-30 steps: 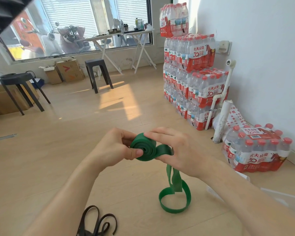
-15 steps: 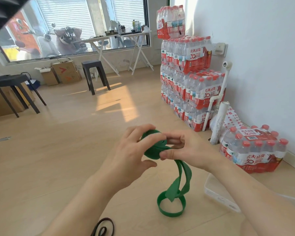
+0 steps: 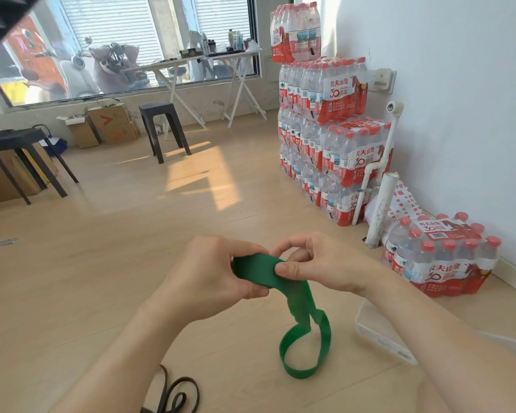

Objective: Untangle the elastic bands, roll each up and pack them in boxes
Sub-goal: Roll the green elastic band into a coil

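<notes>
A green elastic band [image 3: 259, 271] is partly wound into a roll held above the wooden floor. My left hand [image 3: 209, 278] grips the roll from the left, fingers curled round it. My right hand [image 3: 319, 263] pinches the band's outer layer with thumb and fingers on the right side. The unrolled tail hangs down and ends in a twisted loop [image 3: 306, 350] over the floor. A black elastic band [image 3: 176, 394] lies on the floor by my left forearm. A white plastic box [image 3: 379, 335] sits on the floor under my right forearm, partly hidden.
Shrink-wrapped packs of water bottles [image 3: 325, 120] are stacked against the right wall, with one pack [image 3: 438, 254] on the floor close to my right hand. A white pipe [image 3: 380, 207] leans there. Two black stools [image 3: 164, 129] and cardboard boxes [image 3: 111, 123] stand further back.
The roll has been turned: its spiral face no longer shows and the flat outer layer faces me. The hanging loop is shorter and both hands have shifted their grip.
</notes>
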Demonstrator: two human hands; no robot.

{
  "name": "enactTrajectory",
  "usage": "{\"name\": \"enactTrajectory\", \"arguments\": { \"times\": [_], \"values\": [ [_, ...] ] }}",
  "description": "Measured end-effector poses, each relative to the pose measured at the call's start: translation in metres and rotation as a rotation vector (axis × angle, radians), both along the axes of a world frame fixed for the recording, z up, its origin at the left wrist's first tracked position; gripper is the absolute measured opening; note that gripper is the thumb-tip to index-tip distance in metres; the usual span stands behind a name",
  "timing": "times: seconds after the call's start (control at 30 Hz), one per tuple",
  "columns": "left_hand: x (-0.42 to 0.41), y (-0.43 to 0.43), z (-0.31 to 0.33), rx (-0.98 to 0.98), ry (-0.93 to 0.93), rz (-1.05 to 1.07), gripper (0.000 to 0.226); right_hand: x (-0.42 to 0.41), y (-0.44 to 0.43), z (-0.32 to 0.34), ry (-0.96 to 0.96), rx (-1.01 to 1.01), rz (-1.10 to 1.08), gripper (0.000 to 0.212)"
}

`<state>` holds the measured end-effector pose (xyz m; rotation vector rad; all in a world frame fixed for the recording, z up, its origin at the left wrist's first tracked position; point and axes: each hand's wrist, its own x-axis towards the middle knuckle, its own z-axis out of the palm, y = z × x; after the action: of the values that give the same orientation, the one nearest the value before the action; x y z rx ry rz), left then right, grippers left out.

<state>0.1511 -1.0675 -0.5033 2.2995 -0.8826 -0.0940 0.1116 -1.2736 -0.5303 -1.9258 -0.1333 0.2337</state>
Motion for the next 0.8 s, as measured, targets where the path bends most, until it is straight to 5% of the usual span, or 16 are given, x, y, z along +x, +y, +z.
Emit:
{"name": "enactTrajectory", "arguments": {
  "times": [0.13, 0.27, 0.53, 0.8],
  "values": [
    [0.001, 0.002, 0.005, -0.104, 0.218, -0.014, 0.026, 0.000, 0.006, -0.002, -0.058, 0.118, -0.058, 0.036],
    [-0.001, 0.002, 0.009, -0.229, 0.370, 0.025, 0.033, 0.000, 0.016, -0.002, -0.109, 0.195, -0.100, 0.030],
    [0.001, 0.005, 0.005, -0.325, 0.408, 0.096, 0.032, -0.002, 0.016, -0.001, -0.123, 0.197, -0.134, 0.045],
    [-0.004, -0.005, 0.007, -0.553, 0.420, 0.167, 0.027, -0.001, 0.025, 0.000, 0.023, 0.568, -0.195, 0.066]
  ]
}}
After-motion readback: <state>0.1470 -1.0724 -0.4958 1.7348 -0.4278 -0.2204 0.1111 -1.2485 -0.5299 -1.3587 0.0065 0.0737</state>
